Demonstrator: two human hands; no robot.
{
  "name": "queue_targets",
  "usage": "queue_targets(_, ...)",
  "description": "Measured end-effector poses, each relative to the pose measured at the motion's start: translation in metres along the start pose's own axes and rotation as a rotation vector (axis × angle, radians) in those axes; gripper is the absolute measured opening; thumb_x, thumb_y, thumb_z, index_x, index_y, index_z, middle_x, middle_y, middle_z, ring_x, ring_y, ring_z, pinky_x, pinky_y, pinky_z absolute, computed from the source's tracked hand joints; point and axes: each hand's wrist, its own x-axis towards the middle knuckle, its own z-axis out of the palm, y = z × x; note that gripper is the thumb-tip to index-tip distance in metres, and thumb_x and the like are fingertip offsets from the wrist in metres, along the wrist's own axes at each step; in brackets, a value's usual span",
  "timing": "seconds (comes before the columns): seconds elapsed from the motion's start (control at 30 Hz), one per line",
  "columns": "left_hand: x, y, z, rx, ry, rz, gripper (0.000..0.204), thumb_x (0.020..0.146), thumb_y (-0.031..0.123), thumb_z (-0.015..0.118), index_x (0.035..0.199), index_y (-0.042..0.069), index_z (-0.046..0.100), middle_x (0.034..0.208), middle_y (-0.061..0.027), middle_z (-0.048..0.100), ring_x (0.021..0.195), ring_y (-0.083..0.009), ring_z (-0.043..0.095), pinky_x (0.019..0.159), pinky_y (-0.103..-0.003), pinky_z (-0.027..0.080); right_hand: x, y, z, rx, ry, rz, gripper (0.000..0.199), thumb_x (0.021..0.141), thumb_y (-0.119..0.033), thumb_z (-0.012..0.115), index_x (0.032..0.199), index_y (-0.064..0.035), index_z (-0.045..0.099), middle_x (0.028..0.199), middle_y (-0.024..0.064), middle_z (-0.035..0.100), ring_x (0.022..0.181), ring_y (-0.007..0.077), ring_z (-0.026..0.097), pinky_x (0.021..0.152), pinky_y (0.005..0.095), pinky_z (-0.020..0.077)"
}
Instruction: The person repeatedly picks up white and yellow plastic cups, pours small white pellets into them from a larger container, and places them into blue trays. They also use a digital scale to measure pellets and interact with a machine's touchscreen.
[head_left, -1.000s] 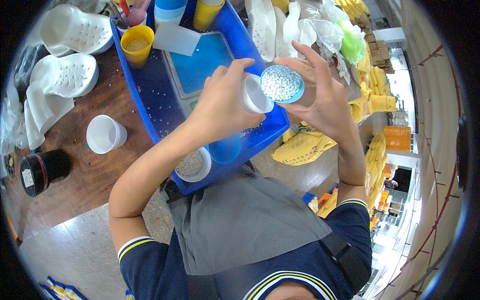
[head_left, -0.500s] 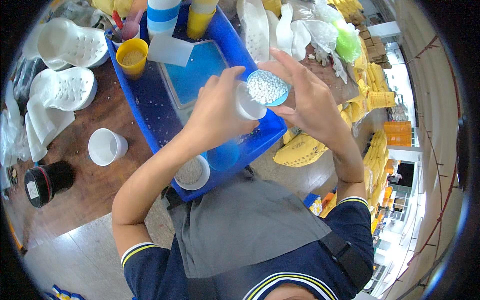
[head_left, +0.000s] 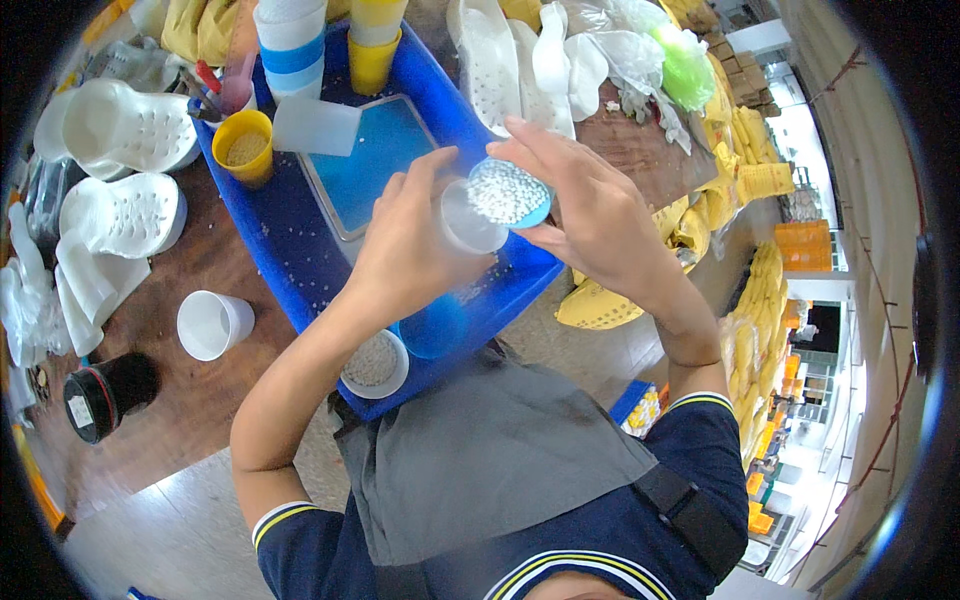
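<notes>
In my left hand (head_left: 405,235) is a translucent white cup (head_left: 470,222), its mouth turned up toward the right. My right hand (head_left: 605,205) grips a light-blue cup (head_left: 541,212) heaped with small white pellets (head_left: 507,190). This blue cup leans left, its rim at the mouth of the white one. Both cups are held above a dark-blue tray (head_left: 275,265). Below my left forearm, in the tray's near corner, stand a white cup of greyish pellets (head_left: 372,362) and a blue cup (head_left: 435,325).
A yellow cup of tan granules (head_left: 244,150), stacked cups (head_left: 292,55) and a flat blue panel with a pale frame (head_left: 365,165) occupy the tray. Left on the table are a white cup (head_left: 215,325), a black cylinder (head_left: 105,395) and white moulded pieces (head_left: 130,125). Yellow sacks (head_left: 750,160) lie right.
The light-blue cup tips further toward the white cup, and its pellets now reach that cup's mouth. Both hands and the tray sit slightly further left in the picture.
</notes>
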Motion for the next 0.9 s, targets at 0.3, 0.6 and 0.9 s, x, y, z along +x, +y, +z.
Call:
queue_targets(0.3, 0.001, 0.0, 0.003, -0.034, -0.031, -0.035, 0.096, 0.06, 0.008, 0.088, 0.141, 0.002, 0.038, 0.125, -0.0224, 0.062, 0.118, -0.031, 0.06, 0.101, -0.04, 0.048, -0.008, -0.001, -0.001, 0.062, 0.047, 0.011, 0.085, 0.062, 0.001, 0.08, 0.138, -0.0058, 0.044, 0.116, 0.012, 0.065, 0.105, 0.0321, 0.064, 0.089, 0.0389, 0.0541)
queue_targets(0.6, 0.0, 0.002, 0.003, -0.056, -0.043, -0.05, 0.096, 0.061, 0.01, 0.088, 0.142, 0.001, 0.037, 0.123, -0.0207, 0.062, 0.117, -0.0312, 0.058, 0.103, -0.042, 0.044, -0.016, 0.003, -0.001, 0.063, 0.052, 0.037, 0.081, 0.064, 0.0, 0.08, 0.137, -0.0072, 0.046, 0.118, 0.0121, 0.064, 0.111, 0.0322, 0.062, 0.092, 0.0397, 0.0534)
queue_targets(0.9, -0.011, 0.007, -0.008, -0.132, -0.055, 0.078, 0.106, 0.061, 0.004, 0.088, 0.148, 0.003, 0.028, 0.128, -0.0158, 0.061, 0.123, -0.0272, 0.056, 0.108, -0.041, 0.04, -0.043, 0.009, -0.011, 0.439, 0.134, 0.323, 0.09, 0.069, -0.008, 0.084, 0.144, -0.0041, 0.034, 0.127, 0.0139, 0.06, 0.118, 0.0264, 0.059, 0.102, 0.038, 0.0467)
